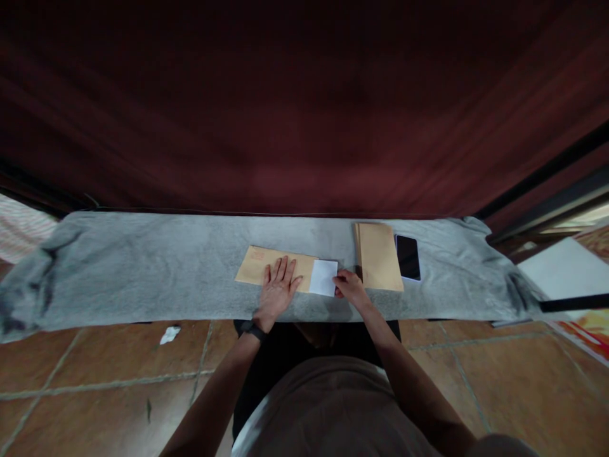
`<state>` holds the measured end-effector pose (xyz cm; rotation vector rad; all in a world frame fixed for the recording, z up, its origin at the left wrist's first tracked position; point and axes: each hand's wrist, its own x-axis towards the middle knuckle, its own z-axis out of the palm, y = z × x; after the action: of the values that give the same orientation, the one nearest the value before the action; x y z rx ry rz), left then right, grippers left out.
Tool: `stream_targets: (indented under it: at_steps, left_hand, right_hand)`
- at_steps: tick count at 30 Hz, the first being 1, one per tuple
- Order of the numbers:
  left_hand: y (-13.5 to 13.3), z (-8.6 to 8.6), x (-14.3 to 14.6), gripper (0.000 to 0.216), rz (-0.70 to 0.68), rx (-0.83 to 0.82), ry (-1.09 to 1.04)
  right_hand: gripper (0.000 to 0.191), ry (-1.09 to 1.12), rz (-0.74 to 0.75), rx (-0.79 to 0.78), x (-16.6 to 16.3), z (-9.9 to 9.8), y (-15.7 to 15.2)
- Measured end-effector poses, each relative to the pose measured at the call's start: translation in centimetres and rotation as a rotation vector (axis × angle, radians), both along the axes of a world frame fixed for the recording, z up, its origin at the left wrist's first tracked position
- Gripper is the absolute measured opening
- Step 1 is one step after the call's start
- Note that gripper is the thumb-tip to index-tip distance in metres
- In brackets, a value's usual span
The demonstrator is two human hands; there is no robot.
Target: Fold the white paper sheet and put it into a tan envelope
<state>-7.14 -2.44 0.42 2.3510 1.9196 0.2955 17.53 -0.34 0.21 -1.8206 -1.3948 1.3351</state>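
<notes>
A tan envelope (257, 264) lies flat on the grey cloth (143, 266) that covers a low surface. My left hand (278, 285) rests flat on the envelope's right half, fingers stretched out. A white folded paper (323, 277) sticks out of the envelope's right end. My right hand (349, 285) pinches the paper's right edge, fingers closed on it.
A stack of tan envelopes (379, 255) lies just right of my right hand, with a dark phone (408, 256) beside it. A dark red curtain (304, 108) hangs behind. Brown floor tiles (95, 374) and a crumpled white scrap (170, 334) lie below the cloth's front edge.
</notes>
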Motion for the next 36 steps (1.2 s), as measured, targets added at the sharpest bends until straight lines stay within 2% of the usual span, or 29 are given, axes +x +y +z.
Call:
stream_targets:
  at_steps: [4,8,19,36]
  left_hand:
    - [-0.1,-0.2,0.3,0.062,-0.044,0.021,0.015]
    - [-0.2,-0.1,0.4,0.060,-0.098,0.027,0.060]
    - [-0.2,0.0,0.5,0.057,-0.136,0.032,0.102]
    - [-0.5,0.3,0.2,0.059,-0.164,0.075,0.039]
  right_hand:
    - [0.014,-0.144,0.049,0.036,-0.3,0.5,0.3]
    - [0.016,-0.197,0.070,0.021,-0.7,0.6,0.5]
    - [0.016,-0.053,0.039,-0.019,-1.7,-0.1,1.3]
    - [0.009,0.129,-0.016,-0.090,-3.5,0.5,1.4]
